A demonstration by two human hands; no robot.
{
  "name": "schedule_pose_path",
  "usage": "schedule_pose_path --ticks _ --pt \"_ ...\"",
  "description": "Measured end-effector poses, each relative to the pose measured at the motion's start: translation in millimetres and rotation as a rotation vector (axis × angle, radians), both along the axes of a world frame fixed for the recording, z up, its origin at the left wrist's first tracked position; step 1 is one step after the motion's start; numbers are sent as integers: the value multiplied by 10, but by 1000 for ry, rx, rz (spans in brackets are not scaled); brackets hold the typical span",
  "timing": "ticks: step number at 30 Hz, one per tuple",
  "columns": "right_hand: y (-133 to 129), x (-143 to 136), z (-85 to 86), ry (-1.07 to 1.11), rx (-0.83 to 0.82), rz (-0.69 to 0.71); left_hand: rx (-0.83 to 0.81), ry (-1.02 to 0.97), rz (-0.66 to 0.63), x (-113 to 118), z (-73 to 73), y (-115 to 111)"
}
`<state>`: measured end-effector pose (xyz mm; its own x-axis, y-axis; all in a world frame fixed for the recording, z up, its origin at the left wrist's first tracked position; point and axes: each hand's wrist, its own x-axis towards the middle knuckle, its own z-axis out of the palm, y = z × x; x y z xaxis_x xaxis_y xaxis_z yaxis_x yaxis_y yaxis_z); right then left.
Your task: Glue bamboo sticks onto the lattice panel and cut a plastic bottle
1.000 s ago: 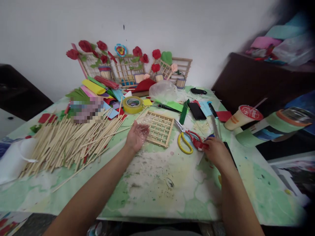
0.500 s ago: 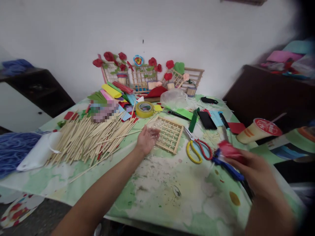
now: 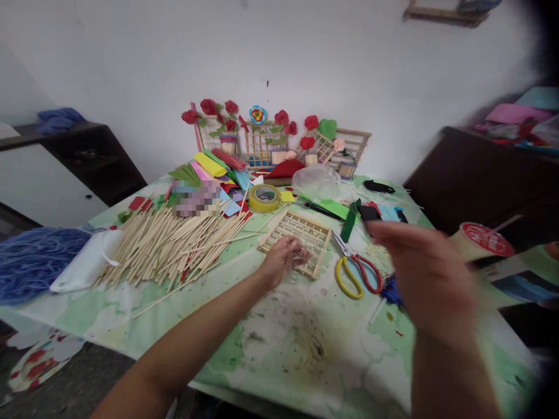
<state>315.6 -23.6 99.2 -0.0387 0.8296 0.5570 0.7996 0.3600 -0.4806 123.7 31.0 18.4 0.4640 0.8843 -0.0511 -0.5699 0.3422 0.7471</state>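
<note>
My left hand (image 3: 279,262) is closed on a piece of clear plastic (image 3: 301,256) in front of the small bamboo-stick lattice (image 3: 321,231). The plastic is see-through and covers part of the lattice. My right hand (image 3: 430,279) is raised over the right side of the table and smeared by motion, so its grip does not show. It partly covers the black phone (image 3: 370,213). Scissors with one yellow and one red handle (image 3: 349,278) lie partly opened between my hands. A blue object (image 3: 392,291) peeks out beside my right hand.
A heap of thin wooden sticks (image 3: 174,247) spreads over the left, near a blue yarn pile (image 3: 39,262). Yellow tape (image 3: 264,198) sits mid-table. A sealed drink cup (image 3: 484,241) stands at right. Red paper flowers (image 3: 282,117) and lattices line the wall.
My right hand has moved up and left from the blue-handled tool; the red object it held no longer shows. My left hand has shifted right with the clear plastic, over the lattice.
</note>
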Motion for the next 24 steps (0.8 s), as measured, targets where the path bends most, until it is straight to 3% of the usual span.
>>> schedule_pose_path --ticks 2,5,9,15,18,21,24 --pt "-15 -172 -22 -80 -25 138 33 14 -1 17 14 -36" --pt "127 -367 -135 -223 -196 297 34 10 4 27 48 -66" --pt "314 -390 -235 -203 -327 277 -30 -67 -56 5 104 -98" --pt "311 -233 -172 -168 -285 251 -86 -110 -364 -33 105 -170" --pt "302 -150 -144 -233 -313 234 -32 -20 -342 -33 113 -169" --pt "315 -47 -143 -326 -304 199 71 231 -259 -48 147 -116" --pt "341 32 -155 -387 -267 185 277 499 -106 -96 215 -49"
